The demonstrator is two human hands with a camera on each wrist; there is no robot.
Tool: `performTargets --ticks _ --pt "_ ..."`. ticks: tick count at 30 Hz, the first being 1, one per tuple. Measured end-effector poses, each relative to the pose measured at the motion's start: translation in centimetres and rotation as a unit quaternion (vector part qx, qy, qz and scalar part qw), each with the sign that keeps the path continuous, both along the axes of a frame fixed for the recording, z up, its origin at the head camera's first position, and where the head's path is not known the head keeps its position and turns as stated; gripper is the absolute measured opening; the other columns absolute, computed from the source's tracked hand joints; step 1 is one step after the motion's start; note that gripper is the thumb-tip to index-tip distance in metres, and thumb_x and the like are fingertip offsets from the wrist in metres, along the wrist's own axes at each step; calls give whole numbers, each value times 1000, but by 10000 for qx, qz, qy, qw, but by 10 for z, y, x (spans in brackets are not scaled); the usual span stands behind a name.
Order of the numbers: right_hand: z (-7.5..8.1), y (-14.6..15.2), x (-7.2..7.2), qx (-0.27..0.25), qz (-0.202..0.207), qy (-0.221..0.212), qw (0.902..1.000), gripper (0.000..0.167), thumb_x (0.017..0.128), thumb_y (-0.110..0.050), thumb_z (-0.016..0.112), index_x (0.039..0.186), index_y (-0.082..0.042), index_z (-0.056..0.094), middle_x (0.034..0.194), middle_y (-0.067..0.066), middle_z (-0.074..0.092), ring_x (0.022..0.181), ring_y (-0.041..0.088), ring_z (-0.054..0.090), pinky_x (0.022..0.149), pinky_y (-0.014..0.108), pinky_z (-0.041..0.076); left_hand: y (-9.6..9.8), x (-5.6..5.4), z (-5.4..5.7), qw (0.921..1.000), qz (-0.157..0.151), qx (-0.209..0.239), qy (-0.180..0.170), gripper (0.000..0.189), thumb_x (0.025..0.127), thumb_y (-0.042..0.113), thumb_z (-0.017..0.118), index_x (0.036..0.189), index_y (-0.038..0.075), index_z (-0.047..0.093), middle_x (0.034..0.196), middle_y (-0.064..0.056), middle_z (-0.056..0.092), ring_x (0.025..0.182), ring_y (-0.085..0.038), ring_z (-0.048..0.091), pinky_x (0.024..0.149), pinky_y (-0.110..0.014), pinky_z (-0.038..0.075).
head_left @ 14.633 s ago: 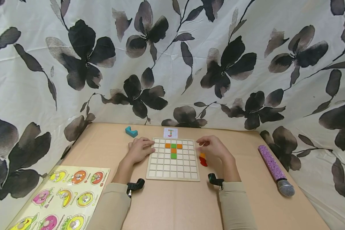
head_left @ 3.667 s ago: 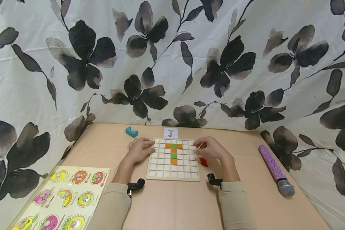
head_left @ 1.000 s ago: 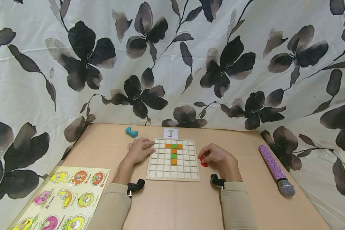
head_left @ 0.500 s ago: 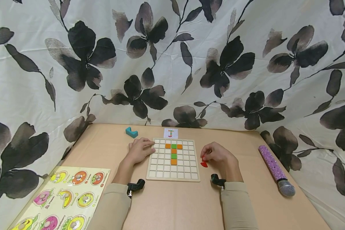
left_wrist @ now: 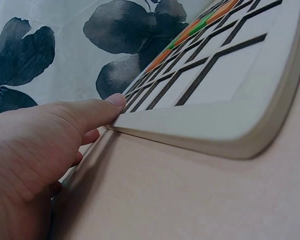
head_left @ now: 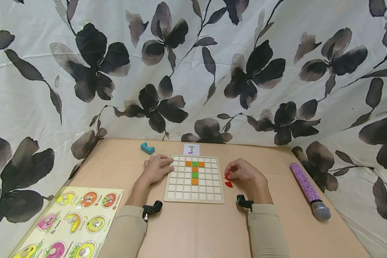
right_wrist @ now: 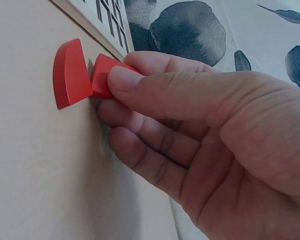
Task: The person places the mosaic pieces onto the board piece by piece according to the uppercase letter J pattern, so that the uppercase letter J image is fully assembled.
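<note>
A white gridded board (head_left: 182,190) lies on the table with several orange and green square tiles (head_left: 195,169) set in a T shape. At its left edge rests my left hand (head_left: 156,168); the left wrist view shows the thumb on the board's rim and the other fingers beside the edge. To the right of the board, my right hand (head_left: 243,173) pinches a red tile (right_wrist: 102,75) between thumb and index finger, which hide part of it. Right against that tile in the right wrist view is a second red tile (right_wrist: 70,75) with a curved side, on the table.
A small gridded card (head_left: 191,149) with a coloured pattern lies behind the board. A teal L-shaped block (head_left: 147,148) sits at the back left. A fruit picture board (head_left: 98,200) covers the front left, and a glittery purple microphone (head_left: 304,182) lies at right.
An orange tile has been added to the bottom of the T. My right hand has moved from the board's right edge to the red tiles and taken one, drawing it slightly apart. The left hand stays put.
</note>
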State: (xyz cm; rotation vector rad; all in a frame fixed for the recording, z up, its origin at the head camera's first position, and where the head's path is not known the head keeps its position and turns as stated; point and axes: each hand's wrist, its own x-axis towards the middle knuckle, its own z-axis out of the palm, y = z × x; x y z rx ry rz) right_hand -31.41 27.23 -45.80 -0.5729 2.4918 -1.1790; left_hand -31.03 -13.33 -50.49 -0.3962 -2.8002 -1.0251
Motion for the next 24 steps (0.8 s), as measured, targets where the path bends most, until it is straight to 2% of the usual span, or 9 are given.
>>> performTargets --ticks 9,14,17,21,24 --pt "1 0 -1 27 -71 61 10000 13 89 12 70 99 7 75 86 21 73 70 19 58 67 31 50 0 0 2 10000 9 62 -31 41 97 38 73 134 19 72 140 -7 63 127 -30 47 98 -53 24" --pt "0 -2 -1 -170 -262 105 9995 13 90 12 68 99 7 74 92 23 75 77 24 67 75 33 57 0 -1 2 10000 2 32 -5 41 97 38 73 134 19 72 140 -7 63 127 -31 47 98 -53 25" --pt "0 -3 -1 -235 -369 116 9990 11 90 9 71 100 5 75 93 20 75 79 24 69 75 31 58 0 -1 2 10000 3 38 -26 41 98 38 73 134 19 72 140 -6 63 128 -31 47 99 -53 24" --pt "2 -5 0 -179 -467 293 9983 12 89 6 74 99 -1 77 91 13 76 78 20 65 69 29 56 0 -1 1 10000 15 34 -47 41 97 39 73 134 20 72 139 -6 63 128 -30 47 99 -53 24" --pt "5 -7 0 -169 -462 480 9976 14 88 5 76 99 -3 79 91 11 76 80 19 63 68 29 54 0 -1 1 10000 17 20 -34 42 97 39 73 134 20 72 139 -6 63 128 -31 47 99 -53 24"
